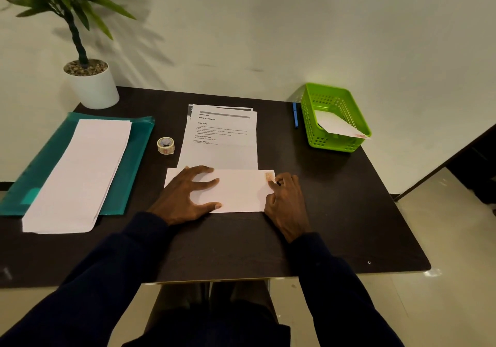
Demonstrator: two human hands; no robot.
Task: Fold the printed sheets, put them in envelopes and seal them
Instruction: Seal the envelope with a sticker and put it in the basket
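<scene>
Head view: the tabletop [241, 244] carries one stack of printed sheets [222, 148], one pile of envelopes [80, 175] on one teal folder [135, 156], one tape roll [165, 145], one pen [295, 115], and one green basket [335, 144] holding one sealed envelope [336, 126]. One front envelope [239, 193] overlaps the sheets' near edge. The left hand [188, 199] spreads straight fingers [206, 183] flat on its left half. The right hand [287, 201] curls at its right end; I cannot tell whether it grips.

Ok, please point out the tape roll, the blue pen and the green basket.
tape roll [165, 149], head view, on its outer side.
blue pen [295, 115], head view, middle of its barrel.
green basket [331, 142], head view, on its front wall.
</scene>
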